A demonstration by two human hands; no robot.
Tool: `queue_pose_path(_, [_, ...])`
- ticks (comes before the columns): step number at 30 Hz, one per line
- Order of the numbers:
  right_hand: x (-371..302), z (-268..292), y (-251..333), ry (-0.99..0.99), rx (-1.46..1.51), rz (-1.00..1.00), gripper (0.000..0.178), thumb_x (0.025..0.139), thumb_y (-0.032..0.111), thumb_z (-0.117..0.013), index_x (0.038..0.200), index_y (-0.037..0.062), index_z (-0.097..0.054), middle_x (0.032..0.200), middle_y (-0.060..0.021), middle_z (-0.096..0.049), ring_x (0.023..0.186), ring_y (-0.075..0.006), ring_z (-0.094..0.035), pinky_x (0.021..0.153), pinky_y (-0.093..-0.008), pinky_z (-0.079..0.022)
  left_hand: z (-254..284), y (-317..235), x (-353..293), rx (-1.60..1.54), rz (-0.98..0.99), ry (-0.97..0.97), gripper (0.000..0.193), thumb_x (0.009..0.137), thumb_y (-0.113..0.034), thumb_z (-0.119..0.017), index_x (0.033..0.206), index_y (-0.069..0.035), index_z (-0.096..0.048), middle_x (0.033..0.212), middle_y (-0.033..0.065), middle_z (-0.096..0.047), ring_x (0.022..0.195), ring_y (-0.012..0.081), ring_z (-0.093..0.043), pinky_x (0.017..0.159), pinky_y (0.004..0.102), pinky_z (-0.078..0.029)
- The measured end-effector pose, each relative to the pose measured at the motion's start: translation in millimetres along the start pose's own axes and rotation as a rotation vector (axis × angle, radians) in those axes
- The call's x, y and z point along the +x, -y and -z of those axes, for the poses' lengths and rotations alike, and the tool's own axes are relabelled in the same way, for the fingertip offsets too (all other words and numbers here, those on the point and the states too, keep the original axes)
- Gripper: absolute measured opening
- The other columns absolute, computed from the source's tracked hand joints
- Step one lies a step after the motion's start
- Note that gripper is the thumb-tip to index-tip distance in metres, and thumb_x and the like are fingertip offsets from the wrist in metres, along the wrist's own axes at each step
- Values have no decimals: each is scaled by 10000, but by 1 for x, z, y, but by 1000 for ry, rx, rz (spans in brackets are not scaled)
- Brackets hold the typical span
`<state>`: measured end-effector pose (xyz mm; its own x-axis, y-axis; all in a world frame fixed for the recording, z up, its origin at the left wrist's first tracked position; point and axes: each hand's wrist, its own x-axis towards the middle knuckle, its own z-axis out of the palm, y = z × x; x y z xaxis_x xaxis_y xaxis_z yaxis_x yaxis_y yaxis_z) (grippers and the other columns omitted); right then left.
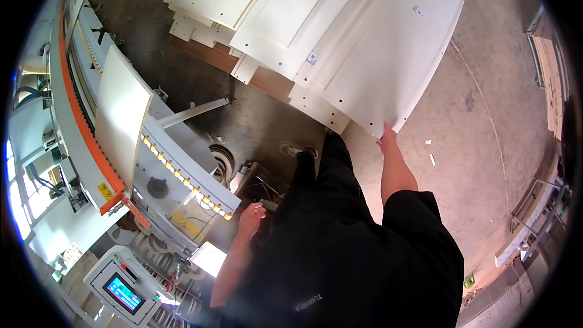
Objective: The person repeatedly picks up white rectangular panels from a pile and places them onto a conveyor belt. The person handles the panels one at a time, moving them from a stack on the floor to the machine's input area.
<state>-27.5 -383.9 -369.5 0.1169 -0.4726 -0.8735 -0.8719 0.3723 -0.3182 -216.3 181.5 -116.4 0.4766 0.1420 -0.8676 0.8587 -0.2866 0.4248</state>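
My right hand [387,138] grips the near corner of a large white panel [388,61], with the fingers at its edge. This panel lies on top of a stack of white boards, carries a small printed label, and has dark drilled holes along its near end. My left hand [250,220] hangs by my side, near the end of a machine's roller rail [209,203]. Its fingers are curled in and nothing shows in them.
Left of me stands a long edge-processing machine with an orange strip [75,106] and a white board [121,109] in it. A control screen [123,293] sits at lower left. More white panels [291,21] are stacked ahead. Boards [549,85] lean at far right.
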Motion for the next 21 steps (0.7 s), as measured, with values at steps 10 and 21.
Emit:
queue_pose_path(10, [-142,22,39,666,98,181,510,1049,489,-534,1252,30,-627,1074,-90,-717,847,-201,-703,822,-411,-597,-60,-151,47,-125,-205,290,390,990,-256,-657,1297,-21,-608,1112,85,-718,969,152,-677,866,298,-525])
queue_pose_path(21, [-276,-33,10,1203,-176,-96,452,1067,388,-531,1359,46,-580,1196,-166,-706,1038,-311,-708,920,-490,-583,-113,-242,45,-570,-242,59,408,1017,-266,-637,1307,13,-570,1215,76,-660,1023,167,-657,777,326,-530])
